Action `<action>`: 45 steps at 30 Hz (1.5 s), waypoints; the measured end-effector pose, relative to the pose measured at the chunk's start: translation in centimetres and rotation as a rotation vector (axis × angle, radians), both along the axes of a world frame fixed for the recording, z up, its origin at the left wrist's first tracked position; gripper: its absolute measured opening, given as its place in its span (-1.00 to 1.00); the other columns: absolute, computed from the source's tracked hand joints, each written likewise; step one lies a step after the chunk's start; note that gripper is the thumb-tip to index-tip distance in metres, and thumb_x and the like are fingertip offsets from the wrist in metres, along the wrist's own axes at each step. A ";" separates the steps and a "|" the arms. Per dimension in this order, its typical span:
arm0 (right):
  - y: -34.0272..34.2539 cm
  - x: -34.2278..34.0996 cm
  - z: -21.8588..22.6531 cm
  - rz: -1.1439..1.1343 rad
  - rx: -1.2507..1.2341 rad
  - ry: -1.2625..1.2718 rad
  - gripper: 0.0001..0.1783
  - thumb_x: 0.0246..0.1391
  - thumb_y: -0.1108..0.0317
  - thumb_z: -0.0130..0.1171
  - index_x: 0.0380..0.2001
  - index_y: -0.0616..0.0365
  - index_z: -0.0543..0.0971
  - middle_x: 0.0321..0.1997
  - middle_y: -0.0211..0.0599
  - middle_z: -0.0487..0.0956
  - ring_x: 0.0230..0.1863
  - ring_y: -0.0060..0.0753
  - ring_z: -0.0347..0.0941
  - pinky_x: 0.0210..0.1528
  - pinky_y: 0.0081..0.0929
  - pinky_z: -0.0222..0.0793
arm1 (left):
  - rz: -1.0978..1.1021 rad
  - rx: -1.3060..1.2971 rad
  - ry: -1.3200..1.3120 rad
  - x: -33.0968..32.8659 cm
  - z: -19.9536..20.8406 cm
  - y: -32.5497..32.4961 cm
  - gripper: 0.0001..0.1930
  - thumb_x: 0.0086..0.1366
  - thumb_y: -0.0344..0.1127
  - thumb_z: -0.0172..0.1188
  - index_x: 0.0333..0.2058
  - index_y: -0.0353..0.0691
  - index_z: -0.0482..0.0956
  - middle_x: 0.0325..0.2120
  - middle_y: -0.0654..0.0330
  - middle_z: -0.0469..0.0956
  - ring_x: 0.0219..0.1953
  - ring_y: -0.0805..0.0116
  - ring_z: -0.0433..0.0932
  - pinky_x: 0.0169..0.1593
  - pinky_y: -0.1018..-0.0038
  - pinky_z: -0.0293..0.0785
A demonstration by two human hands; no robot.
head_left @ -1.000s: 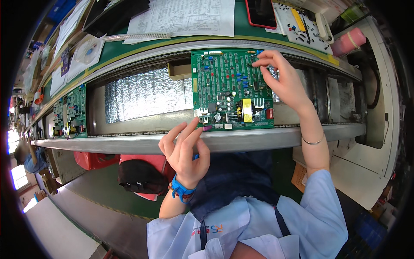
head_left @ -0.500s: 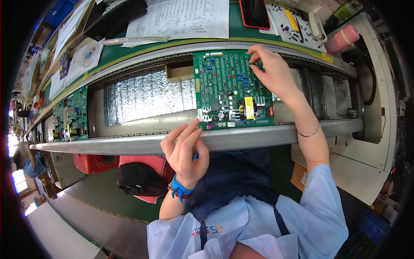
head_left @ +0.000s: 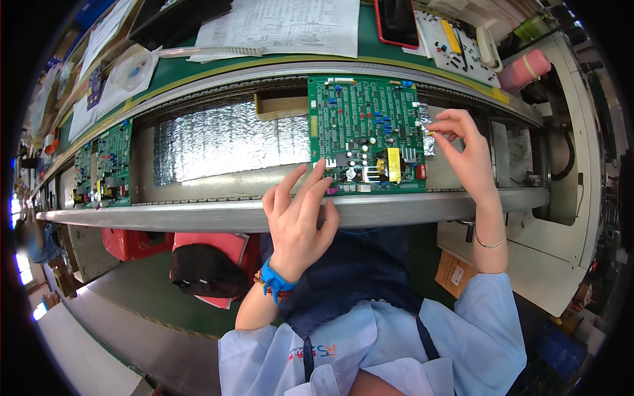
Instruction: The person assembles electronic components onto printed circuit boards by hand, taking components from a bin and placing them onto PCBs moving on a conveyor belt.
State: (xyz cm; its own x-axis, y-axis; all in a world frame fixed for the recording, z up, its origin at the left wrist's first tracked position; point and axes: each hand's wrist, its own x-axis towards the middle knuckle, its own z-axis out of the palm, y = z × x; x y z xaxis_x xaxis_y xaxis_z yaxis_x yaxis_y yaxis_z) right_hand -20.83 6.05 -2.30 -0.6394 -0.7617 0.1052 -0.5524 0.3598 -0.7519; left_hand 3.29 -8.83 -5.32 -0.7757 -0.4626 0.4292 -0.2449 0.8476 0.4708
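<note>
A green circuit board (head_left: pixel 363 132) crowded with small parts lies across the rails of a conveyor line in front of me. It carries a yellow transformer (head_left: pixel 394 165) near its lower right. My left hand (head_left: pixel 300 214), fingers apart, rests its fingertips at the board's lower left corner, by white connectors and a purple part. Beside the board's right edge is my right hand (head_left: pixel 462 148), its thumb and forefinger pinched together. Something tiny and yellowish shows at those fingertips, too small to name.
More circuit boards (head_left: pixel 112 168) sit on the line at the left. An open box (head_left: pixel 282 105) lies between the rails. Beyond the far rail are printed sheets (head_left: pixel 277 30), a red-edged phone (head_left: pixel 396 23) and a white tray (head_left: pixel 456 63) with loose parts. The near metal rail (head_left: pixel 198 214) runs before me.
My right hand has moved from over the board's upper right to beside its right edge, fingers now pinched. My left hand has come up onto the lower left corner. The board sits slightly farther right.
</note>
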 end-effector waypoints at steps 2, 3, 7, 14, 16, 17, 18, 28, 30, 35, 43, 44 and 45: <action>0.7 0.1 -0.4 -0.006 -0.005 -0.050 -0.70 0.05 0.57 0.14 -0.13 0.17 0.40 -0.29 -0.33 0.63 -0.26 -0.52 0.52 -0.18 -0.58 0.36 | -0.029 -0.019 -0.019 -0.4 -0.2 -0.1 -0.69 0.02 -0.45 0.19 -0.18 -0.19 0.53 0.00 0.18 0.54 0.05 0.17 0.42 0.06 0.32 0.18; 1.0 0.2 -0.6 -0.011 -0.015 -0.075 -0.71 0.04 0.58 0.15 -0.14 0.17 0.41 -0.29 -0.33 0.62 -0.26 -0.52 0.52 -0.19 -0.58 0.36 | -0.029 -0.029 -0.028 -0.5 -0.2 0.0 -0.69 0.02 -0.44 0.19 -0.18 -0.20 0.52 0.00 0.19 0.53 0.04 0.18 0.43 0.06 0.32 0.18; 1.6 0.0 -1.3 -0.054 -0.015 -0.100 -0.71 0.01 0.57 0.18 -0.16 0.18 0.42 -0.29 -0.32 0.62 -0.26 -0.52 0.52 -0.18 -0.57 0.36 | -0.024 -0.017 0.011 -0.9 -0.1 0.2 -0.66 0.01 -0.46 0.21 -0.17 -0.20 0.52 0.01 0.16 0.50 0.01 0.17 0.43 0.04 0.32 0.20; 1.9 -0.8 -1.9 -0.048 0.033 -0.109 -0.71 0.05 0.52 0.16 -0.13 0.16 0.39 -0.29 -0.30 0.62 -0.26 -0.44 0.51 -0.16 -0.54 0.37 | 0.040 0.049 0.199 -1.6 -1.0 0.2 -0.67 0.01 -0.57 0.14 -0.18 -0.22 0.54 -0.05 0.13 0.52 0.01 0.12 0.36 0.11 0.28 0.23; 2.0 -1.1 -2.4 -0.042 0.039 -0.073 -0.71 0.06 0.50 0.15 -0.13 0.15 0.39 -0.30 -0.28 0.61 -0.29 -0.41 0.51 -0.17 -0.51 0.39 | 0.054 0.048 0.191 -1.7 -1.2 0.3 -0.70 0.02 -0.58 0.12 -0.22 -0.22 0.55 -0.08 0.15 0.53 -0.02 0.13 0.38 0.10 0.29 0.24; 1.9 -1.2 -2.5 -0.042 0.057 -0.068 -0.71 0.06 0.51 0.15 -0.13 0.15 0.38 -0.31 -0.27 0.61 -0.28 -0.39 0.52 -0.17 -0.49 0.40 | 0.052 0.032 0.201 -1.6 -1.3 0.3 -0.70 0.00 -0.59 0.14 -0.22 -0.21 0.55 -0.10 0.16 0.54 -0.03 0.13 0.39 0.07 0.31 0.25; 1.9 -1.3 -2.6 -0.042 0.075 -0.065 -0.71 0.06 0.51 0.14 -0.13 0.16 0.38 -0.32 -0.26 0.61 -0.28 -0.37 0.53 -0.17 -0.48 0.41 | 0.049 0.016 0.212 -1.6 -1.4 0.3 -0.69 -0.02 -0.59 0.16 -0.23 -0.21 0.55 -0.11 0.17 0.54 -0.04 0.14 0.40 0.05 0.33 0.26; 1.6 -1.4 -2.2 -0.023 0.127 0.023 -0.71 0.04 0.53 0.14 -0.15 0.16 0.37 -0.35 -0.19 0.59 -0.28 -0.23 0.59 -0.23 -0.39 0.46 | 0.067 0.038 0.200 -1.4 -1.3 0.3 -0.76 0.04 -0.59 0.10 -0.28 -0.23 0.56 -0.15 0.17 0.57 -0.04 0.15 0.40 0.07 0.32 0.27; 1.7 -1.4 -2.0 -0.032 0.155 0.031 -0.71 0.04 0.53 0.14 -0.15 0.14 0.36 -0.35 -0.19 0.59 -0.27 -0.23 0.59 -0.23 -0.39 0.46 | 0.068 0.035 0.200 -1.5 -1.3 0.3 -0.76 0.05 -0.60 0.10 -0.28 -0.23 0.56 -0.15 0.17 0.57 -0.05 0.16 0.40 0.06 0.33 0.28; 1.9 -1.4 -1.8 -0.038 0.176 0.069 -0.71 0.03 0.53 0.14 -0.16 0.13 0.37 -0.36 -0.19 0.59 -0.27 -0.23 0.59 -0.24 -0.39 0.45 | 0.069 0.038 0.202 -1.7 -1.4 0.5 -0.76 0.04 -0.60 0.10 -0.29 -0.23 0.57 -0.16 0.18 0.58 -0.06 0.16 0.41 0.05 0.33 0.28; 2.3 -1.6 -2.5 -0.090 0.144 0.027 -0.76 0.04 0.52 0.15 -0.22 0.15 0.38 -0.36 -0.24 0.59 -0.28 -0.31 0.59 -0.23 -0.44 0.47 | 0.045 0.074 0.147 -2.4 -1.1 0.4 -0.72 0.06 -0.58 0.11 -0.20 -0.26 0.53 -0.15 0.15 0.57 -0.06 0.14 0.42 0.06 0.31 0.27; 2.3 -1.6 -2.5 -0.105 0.137 0.012 -0.77 0.04 0.52 0.16 -0.23 0.15 0.39 -0.36 -0.25 0.59 -0.28 -0.33 0.59 -0.23 -0.46 0.47 | 0.028 0.106 0.064 -2.5 -1.0 0.4 -0.70 0.07 -0.57 0.11 -0.17 -0.27 0.51 -0.15 0.14 0.57 -0.08 0.15 0.43 0.05 0.31 0.25; 2.3 -1.5 -2.4 -0.120 0.130 -0.004 -0.78 0.04 0.52 0.16 -0.24 0.15 0.39 -0.36 -0.26 0.59 -0.29 -0.35 0.60 -0.22 -0.47 0.47 | 0.011 0.137 -0.020 -2.6 -0.9 0.3 -0.69 0.08 -0.55 0.11 -0.13 -0.28 0.49 -0.14 0.13 0.57 -0.09 0.16 0.45 0.05 0.31 0.24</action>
State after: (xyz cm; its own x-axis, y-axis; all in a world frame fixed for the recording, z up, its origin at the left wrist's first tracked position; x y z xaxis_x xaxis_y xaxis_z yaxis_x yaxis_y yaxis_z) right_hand -22.37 8.34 -4.71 -0.7264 -0.6872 0.0083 -0.4971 0.5171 -0.6967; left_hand 0.66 -8.48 -6.27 -0.7777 -0.5248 0.3460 -0.2646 0.7726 0.5770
